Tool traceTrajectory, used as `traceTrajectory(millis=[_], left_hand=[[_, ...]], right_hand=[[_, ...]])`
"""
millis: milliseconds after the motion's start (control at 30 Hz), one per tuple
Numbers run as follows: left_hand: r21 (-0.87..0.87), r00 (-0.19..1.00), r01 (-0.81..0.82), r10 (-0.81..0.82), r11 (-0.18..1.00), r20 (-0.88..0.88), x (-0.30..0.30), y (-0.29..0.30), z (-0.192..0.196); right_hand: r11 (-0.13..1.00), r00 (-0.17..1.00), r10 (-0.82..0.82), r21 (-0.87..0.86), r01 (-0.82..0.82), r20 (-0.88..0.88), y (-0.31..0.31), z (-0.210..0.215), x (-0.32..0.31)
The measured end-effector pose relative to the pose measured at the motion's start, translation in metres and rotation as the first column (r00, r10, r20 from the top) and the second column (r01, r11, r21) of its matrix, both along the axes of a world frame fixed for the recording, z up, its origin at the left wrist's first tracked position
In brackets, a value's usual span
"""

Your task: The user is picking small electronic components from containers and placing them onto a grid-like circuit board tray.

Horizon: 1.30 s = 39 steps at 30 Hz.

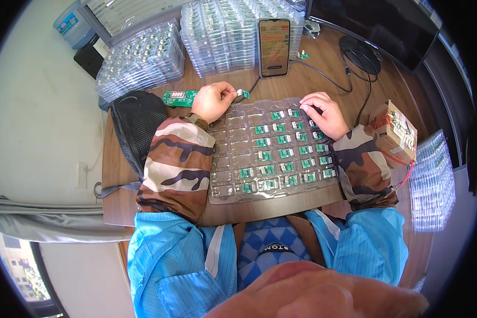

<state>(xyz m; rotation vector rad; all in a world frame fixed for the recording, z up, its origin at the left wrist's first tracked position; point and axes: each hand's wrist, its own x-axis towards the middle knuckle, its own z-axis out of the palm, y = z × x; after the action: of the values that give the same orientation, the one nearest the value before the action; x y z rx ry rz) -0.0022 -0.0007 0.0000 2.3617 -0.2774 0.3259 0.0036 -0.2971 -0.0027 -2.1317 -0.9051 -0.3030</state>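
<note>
My left hand (211,102) is closed in a pinch on a small green circuit board (245,95) with a white connector, just beyond the far left corner of a clear plastic tray (238,124). Beside that wrist lies a longer green board with a red digit display (178,95), partly covered by the hand. Several small green boards sit in the tray's pockets, mostly in the middle and right columns; the left pockets hold none. My right hand (327,116) rests at the tray's far right corner, fingers loosely apart, nearest to a board (293,113) in the far row.
Behind the tray stand a phone (274,49) and stacks of filled clear trays (143,58). A black mesh bag (138,124) lies left, a cardboard box (393,132) right. Black cables (323,74) run toward the monitor (376,26). More clear trays (433,183) are stacked far right.
</note>
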Motion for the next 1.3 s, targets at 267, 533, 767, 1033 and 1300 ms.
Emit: traceTrajectory(millis=[267, 533, 767, 1033, 1300], left_hand=[[-0.002, 1.0, -0.004, 0.004, 1.0, 0.004, -0.001, 0.001, 0.001], [-0.012, 1.0, -0.01, 0.01, 1.0, -0.01, -0.003, 0.001, 0.002], [-0.019, 1.0, 0.015, -0.015, 1.0, 0.02, 0.005, -0.002, -0.001], [-0.016, 1.0, 0.001, -0.001, 1.0, 0.019, 0.003, 0.002, -0.004], [-0.006, 1.0, 0.008, -0.007, 1.0, 0.012, 0.004, 0.005, -0.006]], right_hand=[[1.0, 1.0, 0.009, -0.011, -0.008, 0.007, 0.001, 0.001, 0.0], [1.0, 1.0, -0.018, -0.025, 0.018, 0.0, 0.004, 0.003, -0.003], [0.995, 0.999, -0.021, -0.095, 0.018, -0.037, -0.005, 0.016, 0.001], [0.202, 0.722, -0.56, -0.778, 0.595, 0.406, -0.098, 0.081, -0.149], [0.028, 0.614, -0.707, -0.854, 0.52, 0.351, -0.137, 0.029, -0.192]])
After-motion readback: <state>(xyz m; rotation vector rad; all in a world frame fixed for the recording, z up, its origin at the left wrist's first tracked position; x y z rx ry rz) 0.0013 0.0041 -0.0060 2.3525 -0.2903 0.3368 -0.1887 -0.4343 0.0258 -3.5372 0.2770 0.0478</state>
